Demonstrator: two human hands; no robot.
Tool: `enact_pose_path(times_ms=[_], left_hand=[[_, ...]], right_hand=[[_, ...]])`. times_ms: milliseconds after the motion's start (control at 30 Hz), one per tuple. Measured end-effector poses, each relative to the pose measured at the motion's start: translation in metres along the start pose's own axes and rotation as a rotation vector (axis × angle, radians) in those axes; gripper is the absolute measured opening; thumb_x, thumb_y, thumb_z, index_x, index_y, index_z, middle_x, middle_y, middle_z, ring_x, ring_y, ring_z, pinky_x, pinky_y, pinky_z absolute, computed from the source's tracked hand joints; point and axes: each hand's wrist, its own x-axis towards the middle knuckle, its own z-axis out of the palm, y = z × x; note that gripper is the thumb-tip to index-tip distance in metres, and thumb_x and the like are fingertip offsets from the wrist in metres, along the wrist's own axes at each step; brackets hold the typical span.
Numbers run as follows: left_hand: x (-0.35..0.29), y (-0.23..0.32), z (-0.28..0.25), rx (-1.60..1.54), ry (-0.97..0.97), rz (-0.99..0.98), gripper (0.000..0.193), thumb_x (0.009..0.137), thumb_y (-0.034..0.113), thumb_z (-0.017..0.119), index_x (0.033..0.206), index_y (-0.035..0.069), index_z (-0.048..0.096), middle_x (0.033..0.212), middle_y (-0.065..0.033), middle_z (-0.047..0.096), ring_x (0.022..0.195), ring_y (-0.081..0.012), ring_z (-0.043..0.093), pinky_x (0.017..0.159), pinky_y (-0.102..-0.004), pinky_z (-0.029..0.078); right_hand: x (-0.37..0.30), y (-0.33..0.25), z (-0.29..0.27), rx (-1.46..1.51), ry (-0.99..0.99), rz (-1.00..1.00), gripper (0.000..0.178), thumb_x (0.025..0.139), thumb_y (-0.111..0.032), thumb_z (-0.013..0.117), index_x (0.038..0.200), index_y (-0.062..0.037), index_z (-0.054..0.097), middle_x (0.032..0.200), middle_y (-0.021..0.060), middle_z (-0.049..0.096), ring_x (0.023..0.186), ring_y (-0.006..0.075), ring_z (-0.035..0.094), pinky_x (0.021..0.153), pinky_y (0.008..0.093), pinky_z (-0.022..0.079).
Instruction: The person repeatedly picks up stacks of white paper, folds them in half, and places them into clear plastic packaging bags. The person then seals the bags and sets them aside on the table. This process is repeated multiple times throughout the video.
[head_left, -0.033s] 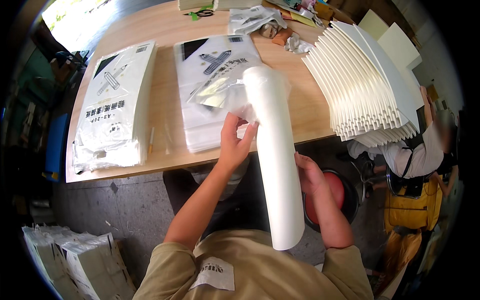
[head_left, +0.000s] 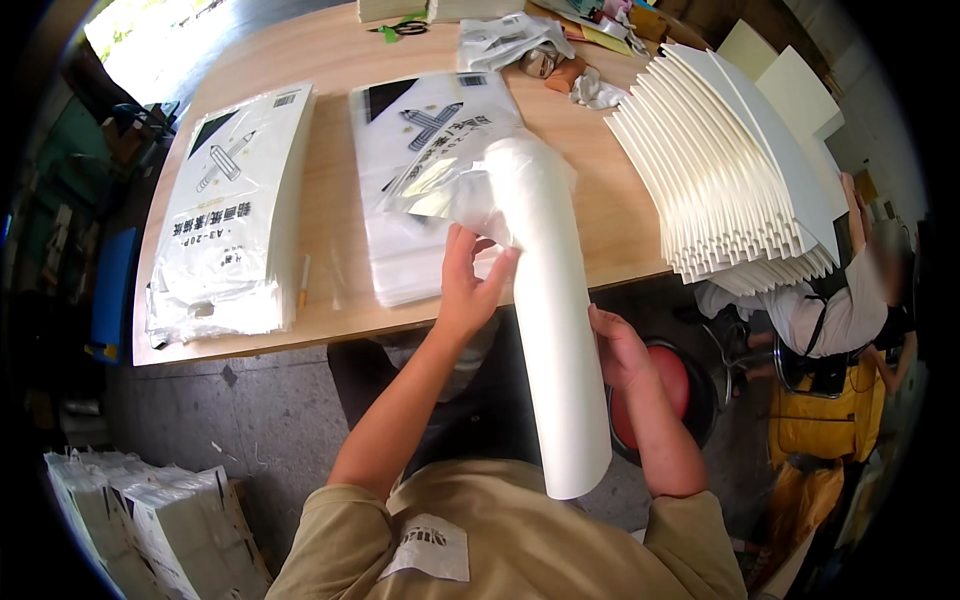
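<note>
A curled bundle of white paper (head_left: 555, 340) slants from the table edge down toward my chest. Its upper end sits within a clear plastic bag (head_left: 445, 185) whose film spreads to the left. My left hand (head_left: 475, 275) pinches the bag's near edge beside the paper, thumb against its left side. My right hand (head_left: 622, 350) grips the paper's right side lower down; part of its fingers is hidden behind the paper. Under the bag lies a pile of clear printed bags (head_left: 400, 255) with a crossed-pencil picture. Left of it is a stack of filled paper packs (head_left: 240, 215).
A tall fanned stack of folded white paper (head_left: 705, 180) stands at the table's right. Scissors (head_left: 405, 29) and crumpled plastic (head_left: 505, 40) lie at the back. A red stool (head_left: 655, 395) is below the edge. Another person (head_left: 830, 310) is at the far right. Wrapped packs (head_left: 160, 520) stand lower left.
The clear bag's film has shifted slightly around the paper's upper end, and its print shows a little more. Both hands stay in nearly the same place.
</note>
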Motion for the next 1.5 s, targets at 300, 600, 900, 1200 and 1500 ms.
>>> enact_pose_path(times_ms=[300,600,900,1200,1500], left_hand=[[0.000,-0.023,0.002,-0.233,0.388,-0.407,0.052,0.094,0.014,0.070,0.131,-0.005,0.040,0.119,-0.0117,0.057,0.101,-0.0172,0.061,0.090,-0.0302,0.050],[-0.005,-0.017,-0.017,0.097,0.336,-0.285,0.047,0.096,0.011,0.066,0.136,-0.005,0.048,0.104,-0.0075,0.065,0.093,-0.0123,0.062,0.083,-0.0264,0.052],[0.002,-0.022,-0.023,0.338,0.261,-0.359,0.030,0.089,0.010,0.069,0.114,-0.005,0.063,0.089,-0.0166,0.072,0.076,-0.0239,0.070,0.069,-0.0323,0.054],[-0.081,0.036,-0.026,0.454,-0.177,-0.452,0.023,0.087,0.022,0.070,0.086,-0.001,0.067,0.067,-0.0198,0.066,0.061,-0.0348,0.065,0.059,-0.0412,0.051],[-0.020,0.109,-0.021,0.739,-0.259,-0.030,0.043,0.076,0.033,0.085,0.099,0.003,0.065,0.082,-0.0111,0.063,0.072,-0.0286,0.064,0.065,-0.0386,0.052]], right_hand=[[0.004,0.000,-0.008,-0.156,0.105,0.014,0.032,0.100,-0.025,0.060,0.113,0.0036,0.067,0.102,0.0106,0.072,0.089,0.0197,0.070,0.083,0.0324,0.055],[0.010,-0.007,-0.012,-0.024,-0.019,0.115,0.034,0.099,-0.027,0.062,0.115,0.0034,0.065,0.105,0.0108,0.072,0.092,0.0200,0.070,0.082,0.0338,0.057],[0.008,-0.016,0.001,-0.131,0.036,0.100,0.033,0.099,-0.027,0.062,0.113,0.0036,0.066,0.102,0.0097,0.072,0.087,0.0181,0.070,0.079,0.0317,0.056],[-0.022,-0.041,0.004,-0.516,0.195,-0.134,0.026,0.097,-0.016,0.065,0.105,0.0080,0.068,0.089,0.0083,0.071,0.078,0.0134,0.067,0.070,0.0288,0.055],[-0.030,-0.009,0.002,-0.852,0.249,-0.290,0.019,0.094,-0.014,0.068,0.092,0.0042,0.070,0.078,0.0005,0.068,0.066,0.0040,0.055,0.057,0.0241,0.045]])
